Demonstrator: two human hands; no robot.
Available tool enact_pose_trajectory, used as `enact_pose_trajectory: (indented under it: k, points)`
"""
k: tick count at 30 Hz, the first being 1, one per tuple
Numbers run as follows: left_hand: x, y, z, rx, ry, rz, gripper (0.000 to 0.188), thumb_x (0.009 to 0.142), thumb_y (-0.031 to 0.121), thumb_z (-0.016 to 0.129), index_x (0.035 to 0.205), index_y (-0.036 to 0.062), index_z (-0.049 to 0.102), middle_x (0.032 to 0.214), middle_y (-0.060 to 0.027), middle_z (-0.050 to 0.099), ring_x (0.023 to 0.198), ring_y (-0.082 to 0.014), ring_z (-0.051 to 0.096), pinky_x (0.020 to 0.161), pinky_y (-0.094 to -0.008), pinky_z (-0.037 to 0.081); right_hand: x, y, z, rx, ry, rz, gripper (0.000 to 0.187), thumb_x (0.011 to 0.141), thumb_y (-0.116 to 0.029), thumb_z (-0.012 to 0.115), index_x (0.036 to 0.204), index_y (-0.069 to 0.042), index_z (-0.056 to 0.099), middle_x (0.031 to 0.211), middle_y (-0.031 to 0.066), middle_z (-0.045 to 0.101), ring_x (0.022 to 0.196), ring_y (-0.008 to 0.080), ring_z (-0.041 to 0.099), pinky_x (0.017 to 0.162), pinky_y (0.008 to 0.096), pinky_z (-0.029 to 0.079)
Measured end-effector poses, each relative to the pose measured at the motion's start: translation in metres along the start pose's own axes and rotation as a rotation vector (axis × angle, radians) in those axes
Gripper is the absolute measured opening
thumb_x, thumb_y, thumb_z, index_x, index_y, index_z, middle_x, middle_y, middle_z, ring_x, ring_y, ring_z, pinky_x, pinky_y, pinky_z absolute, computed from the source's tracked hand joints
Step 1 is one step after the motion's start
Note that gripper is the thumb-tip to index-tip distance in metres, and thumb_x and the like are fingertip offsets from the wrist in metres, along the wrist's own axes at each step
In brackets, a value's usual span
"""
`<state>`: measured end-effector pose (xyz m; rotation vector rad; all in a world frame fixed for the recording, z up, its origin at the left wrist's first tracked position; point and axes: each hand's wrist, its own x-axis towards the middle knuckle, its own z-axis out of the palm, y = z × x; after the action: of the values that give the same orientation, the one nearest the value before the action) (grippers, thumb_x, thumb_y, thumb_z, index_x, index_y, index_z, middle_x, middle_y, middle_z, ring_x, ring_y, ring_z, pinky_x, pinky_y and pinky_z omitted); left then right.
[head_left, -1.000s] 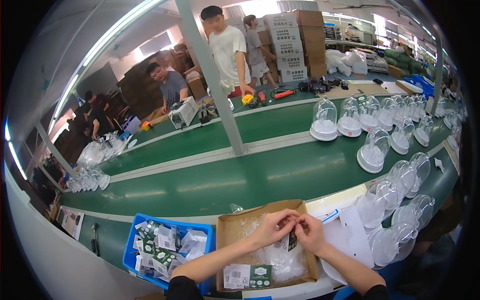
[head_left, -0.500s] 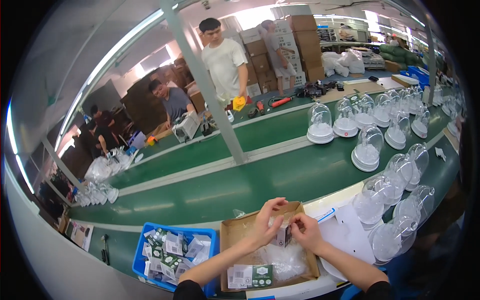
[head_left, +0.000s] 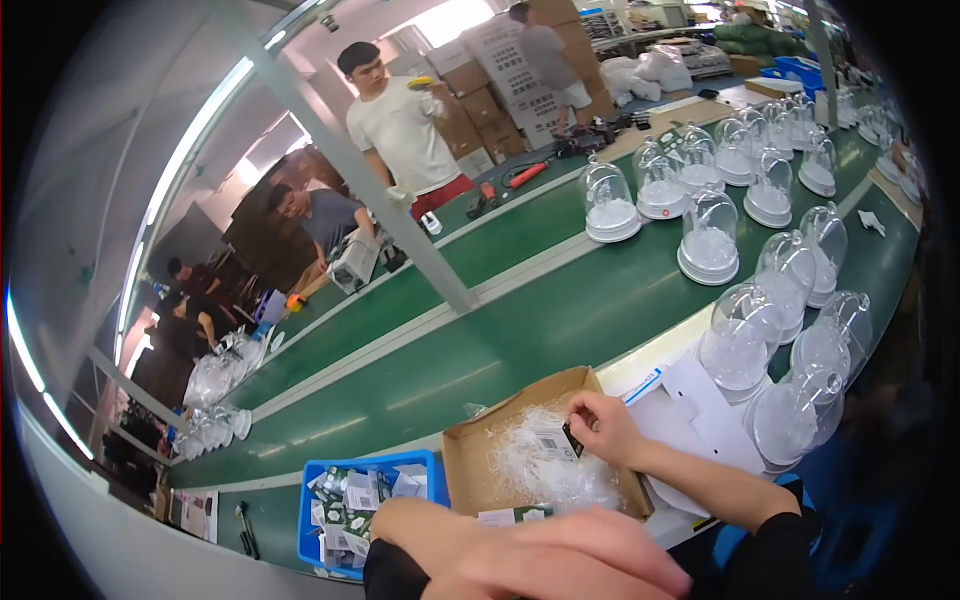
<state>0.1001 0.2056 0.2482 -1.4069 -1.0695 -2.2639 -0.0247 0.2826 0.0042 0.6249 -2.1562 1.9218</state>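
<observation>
Two bare hands work at a green conveyor belt lined with clear glass domes.

Largest after the belt is the open cardboard box at the near edge, with a blue bin of small packets just left of it. Right hand reaches over the box, fingers pinching a small dark tag above crumpled clear bags. Left hand lies blurred at the near edge, loosely spread, holding nothing visible.
</observation>
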Motion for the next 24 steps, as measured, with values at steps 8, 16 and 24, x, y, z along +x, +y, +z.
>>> enact_pose_trajectory:
  k: [8, 16, 24]
  points:
    - [0.017, -0.01, -0.018, -0.386, -0.276, 0.005, 0.048, 0.105, 0.042, 0.026, 0.118, 0.0147, 0.064, 0.104, -0.0299, 0.061, 0.092, -0.034, 0.056, 0.086, -0.0361, 0.048, 0.008, -0.006, 0.005, 0.036, -0.023, -0.014, 0.007, 0.084, -0.007, 0.061, 0.088, -0.001, 0.058, 0.071, 0.0055, 0.06, 0.059, 0.0102, 0.056, 0.056, 0.0245, 0.047]
    - [-0.017, -0.026, -0.093, 0.022, -0.406, -0.208, 0.088, 0.088, 0.076, 0.027, 0.145, 0.0098, 0.029, 0.114, -0.0244, 0.056, 0.099, -0.0355, 0.057, 0.086, -0.0486, 0.044, 0.001, 0.002, 0.004, 0.035, -0.032, 0.062, 0.01, 0.085, -0.009, 0.063, 0.091, -0.002, 0.06, 0.075, 0.0072, 0.062, 0.062, 0.0132, 0.058, 0.059, 0.026, 0.049]
    - [-0.109, -0.093, -0.211, 1.06, -0.253, -0.152, 0.034, 0.092, 0.018, 0.05, 0.119, -0.0033, 0.052, 0.125, -0.0184, 0.052, 0.118, -0.0353, 0.048, 0.104, -0.0442, 0.035, -0.002, 0.003, 0.007, 0.113, 0.065, 0.03, 0.011, 0.092, -0.005, 0.05, 0.099, 0.001, 0.055, 0.084, 0.0103, 0.066, 0.075, 0.0164, 0.065, 0.067, 0.029, 0.053]
